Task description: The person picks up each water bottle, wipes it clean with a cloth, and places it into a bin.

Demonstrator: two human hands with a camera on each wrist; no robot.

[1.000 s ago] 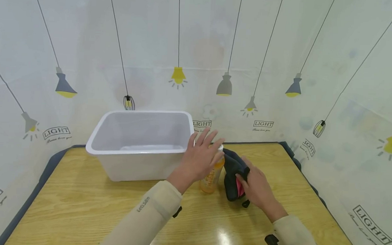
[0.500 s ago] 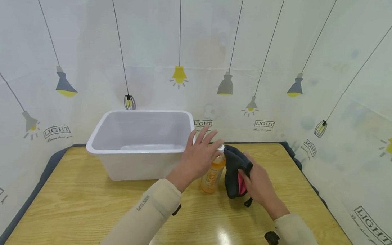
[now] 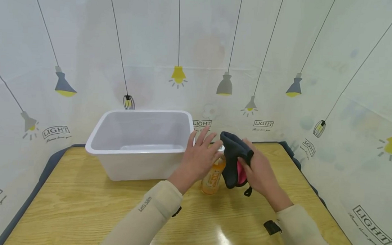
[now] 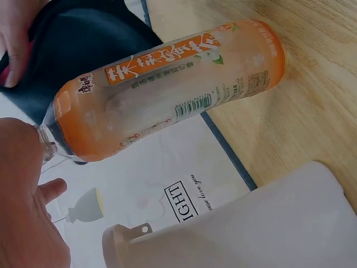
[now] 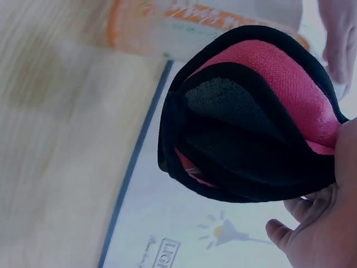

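Note:
An orange-labelled drink bottle (image 3: 212, 179) stands upright on the table, right of the white tub. My left hand (image 3: 198, 157) holds it at the cap between thumb and index finger, other fingers spread; the thumb side hides the cap in the left wrist view. Close to the bottle's right side, my right hand (image 3: 260, 171) grips a dark fabric pouch (image 3: 232, 156) by its edge. Its pink towelling lining (image 5: 279, 84) and the dark folds of its mouth show in the right wrist view. A small loop tab (image 3: 248, 191) hangs below the pouch.
The white tub (image 3: 139, 167) stands at the back left, its right rim beside my left hand. Wood-grain tabletop (image 3: 83, 205) spreads in front. A fabric wall printed with lamps (image 3: 178, 76) rises behind the table's dark back edge.
My right hand has raised the pouch slightly and brought its upper end nearer the bottle's cap. My left hand and the bottle have stayed nearly in place.

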